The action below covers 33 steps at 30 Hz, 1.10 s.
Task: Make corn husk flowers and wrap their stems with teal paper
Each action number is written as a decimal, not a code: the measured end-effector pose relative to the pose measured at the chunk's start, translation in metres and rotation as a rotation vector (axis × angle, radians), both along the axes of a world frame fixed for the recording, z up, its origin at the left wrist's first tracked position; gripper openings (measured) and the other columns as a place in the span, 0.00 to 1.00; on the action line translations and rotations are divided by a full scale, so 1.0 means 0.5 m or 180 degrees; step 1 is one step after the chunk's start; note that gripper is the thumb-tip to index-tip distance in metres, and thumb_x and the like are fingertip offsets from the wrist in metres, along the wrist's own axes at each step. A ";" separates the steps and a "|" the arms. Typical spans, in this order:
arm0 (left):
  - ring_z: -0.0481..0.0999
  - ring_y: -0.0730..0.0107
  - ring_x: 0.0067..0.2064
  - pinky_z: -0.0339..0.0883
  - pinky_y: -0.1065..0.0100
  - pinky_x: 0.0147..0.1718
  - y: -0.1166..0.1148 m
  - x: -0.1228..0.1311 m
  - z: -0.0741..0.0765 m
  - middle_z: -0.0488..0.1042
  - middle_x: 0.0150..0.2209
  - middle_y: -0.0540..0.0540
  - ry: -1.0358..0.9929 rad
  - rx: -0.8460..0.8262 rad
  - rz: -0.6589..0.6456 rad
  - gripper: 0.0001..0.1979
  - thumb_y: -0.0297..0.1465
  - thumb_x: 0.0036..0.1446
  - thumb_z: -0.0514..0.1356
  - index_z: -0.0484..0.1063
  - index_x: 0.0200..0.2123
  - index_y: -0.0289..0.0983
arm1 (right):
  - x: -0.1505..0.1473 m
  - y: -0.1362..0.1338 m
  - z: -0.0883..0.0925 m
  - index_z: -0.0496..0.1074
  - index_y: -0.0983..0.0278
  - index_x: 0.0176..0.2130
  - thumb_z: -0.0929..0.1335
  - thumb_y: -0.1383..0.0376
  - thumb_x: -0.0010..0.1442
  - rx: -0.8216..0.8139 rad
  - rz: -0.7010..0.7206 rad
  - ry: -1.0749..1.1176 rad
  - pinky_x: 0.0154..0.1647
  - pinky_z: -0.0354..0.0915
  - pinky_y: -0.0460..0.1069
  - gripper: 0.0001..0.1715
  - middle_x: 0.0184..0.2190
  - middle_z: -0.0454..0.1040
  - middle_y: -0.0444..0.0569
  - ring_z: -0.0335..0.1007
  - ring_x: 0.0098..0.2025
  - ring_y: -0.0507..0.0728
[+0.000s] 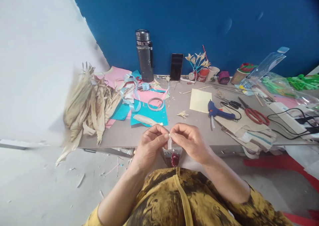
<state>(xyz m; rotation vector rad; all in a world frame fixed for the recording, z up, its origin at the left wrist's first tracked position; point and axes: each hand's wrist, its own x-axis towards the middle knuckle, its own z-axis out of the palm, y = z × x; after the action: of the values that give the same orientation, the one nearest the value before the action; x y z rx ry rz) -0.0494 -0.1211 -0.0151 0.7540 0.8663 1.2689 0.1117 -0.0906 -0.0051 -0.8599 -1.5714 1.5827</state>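
My left hand [152,144] and my right hand [191,142] meet at the table's front edge, thumbs and forefingers pinched together. Between their fingertips is a small pale strip of corn husk [169,143], its lower end hanging down. The top of the strip is mostly covered by my fingers. Just beyond my left hand, a longer piece of husk [147,120] lies on blue paper [159,116]. A small husk flower [183,114] rests on the table past my right hand.
Dried corn husks [93,109] are heaped at the left. A thermos [145,59], phone [176,66] and husk flowers [198,59] stand along the wall. To the right lie a glue gun [220,112], red-handled scissors [256,114], gloves [249,133] and a corded power strip [286,118].
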 end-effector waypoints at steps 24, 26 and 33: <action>0.64 0.80 0.24 0.57 0.73 0.27 0.040 -0.023 0.088 0.69 0.27 0.52 -0.1126 0.0192 -0.0264 0.12 0.31 0.52 0.71 0.70 0.30 0.36 | -0.034 0.024 0.079 0.75 0.64 0.35 0.72 0.55 0.62 0.0243 -0.0608 0.0229 0.27 0.61 0.44 0.14 0.24 0.71 0.42 0.60 0.25 0.48; 0.65 0.81 0.25 0.56 0.73 0.26 0.049 -0.023 0.090 0.70 0.31 0.52 -0.1168 0.0208 -0.0312 0.12 0.31 0.52 0.71 0.70 0.30 0.36 | -0.025 0.023 0.080 0.75 0.64 0.36 0.71 0.55 0.62 0.0312 -0.0717 0.0121 0.27 0.61 0.44 0.14 0.26 0.72 0.43 0.63 0.26 0.49; 0.65 0.81 0.25 0.56 0.73 0.26 0.083 0.008 0.098 0.67 0.32 0.52 -0.0899 0.0248 -0.0297 0.15 0.33 0.50 0.73 0.69 0.29 0.36 | -0.005 0.020 0.097 0.75 0.63 0.41 0.75 0.55 0.58 0.1524 -0.1116 -0.0328 0.28 0.62 0.46 0.16 0.33 0.75 0.47 0.66 0.29 0.52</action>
<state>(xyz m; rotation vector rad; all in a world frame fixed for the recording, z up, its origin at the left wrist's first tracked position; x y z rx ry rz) -0.0452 -0.0796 0.0338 0.6495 0.5499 1.2944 0.1093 -0.0807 0.0433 -0.8929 -1.6656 0.8780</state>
